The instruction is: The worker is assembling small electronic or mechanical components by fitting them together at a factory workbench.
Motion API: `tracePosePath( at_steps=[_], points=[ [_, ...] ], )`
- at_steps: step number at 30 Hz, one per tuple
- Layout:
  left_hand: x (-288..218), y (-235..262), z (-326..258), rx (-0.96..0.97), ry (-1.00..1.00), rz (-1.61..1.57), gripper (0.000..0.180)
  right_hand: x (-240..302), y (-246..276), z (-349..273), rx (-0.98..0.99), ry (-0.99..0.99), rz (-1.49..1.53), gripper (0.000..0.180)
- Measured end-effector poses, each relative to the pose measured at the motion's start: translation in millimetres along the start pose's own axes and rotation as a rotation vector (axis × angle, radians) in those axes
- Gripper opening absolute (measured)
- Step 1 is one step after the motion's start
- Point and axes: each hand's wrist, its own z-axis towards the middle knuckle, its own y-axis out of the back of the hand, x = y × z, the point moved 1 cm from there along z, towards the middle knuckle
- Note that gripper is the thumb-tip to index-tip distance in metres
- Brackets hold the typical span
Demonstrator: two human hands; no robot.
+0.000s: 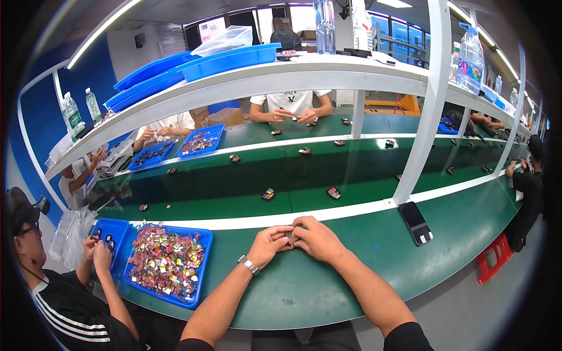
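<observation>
My left hand (269, 247), with a metal wristwatch (248, 265) on its wrist, meets my right hand (317, 239) over the green bench near the white rail. Fingertips of both hands pinch a small greyish part (290, 237); the fingers cover most of it, so its kind cannot be made out. To the left of my hands stands a blue tray (205, 245) heaped with small reddish circuit boards (161, 260) with wires and white and yellow bits. A black smartphone (415, 223) lies on the bench to the right.
Beyond the white rail (252, 223), small assemblies (268, 193) lie spaced along a green conveyor (304, 202). A white post (422, 105) and overhead shelf (328, 67) with blue trays and bottles stand ahead. A co-worker (70, 304) sits close on my left; others work across and right.
</observation>
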Motion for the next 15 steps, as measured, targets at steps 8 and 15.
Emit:
tracePosePath(
  at_steps=[8, 15],
  points=[
    [-2, -1, -1, 0.019, -0.016, -0.032, 0.037, -2, -1, -2, 0.02, -0.008, 0.006, 0.011],
    [-3, 4, -2, 0.113, -0.031, -0.018, 0.042, -7, -12, -2, -0.029, -0.159, 0.21, 0.008]
  ],
)
